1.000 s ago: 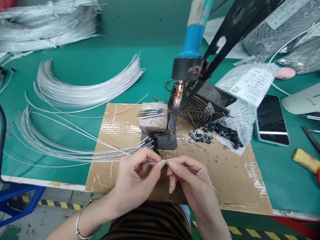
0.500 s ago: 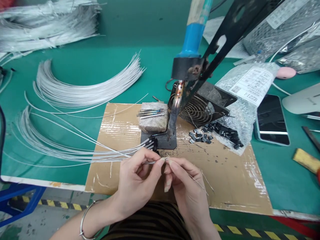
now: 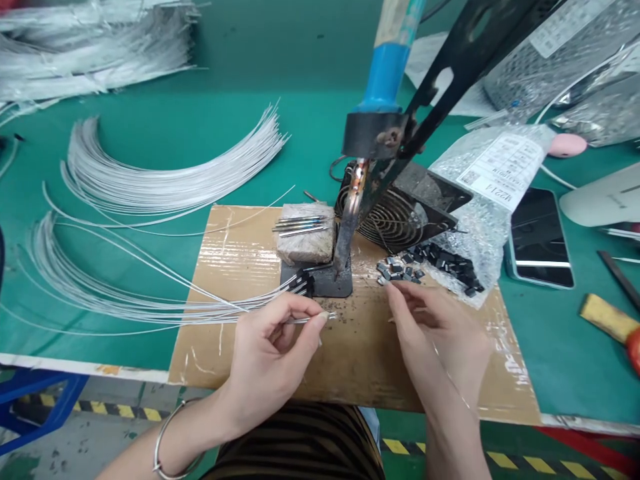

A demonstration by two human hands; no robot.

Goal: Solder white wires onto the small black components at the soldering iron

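Observation:
My left hand [image 3: 283,347] pinches the white wires [image 3: 297,321] near their tips. Bare metal ends [image 3: 332,315] stick out past the thumb and forefinger. My right hand [image 3: 440,327] is at the near side of the small black connectors [image 3: 400,270], its thumb and forefinger close to them; whether they touch one is unclear. A thin solder wire [image 3: 453,380] runs out of the curled right hand across the wrist. Above and between the hands, the soldering iron [image 3: 350,213] points down in its stand, tip over a dark plate [image 3: 340,287].
Several wires with black connectors [image 3: 300,283] lie beside the plate. A block [image 3: 305,247] carries solder sticks. A fan [image 3: 400,207] stands behind the connectors, with a plastic bag [image 3: 505,167] and phone [image 3: 541,240] to the right. A white wire bundle [image 3: 175,177] lies at left on the green table.
My right hand has left the wire tips and moved right and away from me, to the black connectors. My left hand has stayed nearly in place, still pinching the wires.

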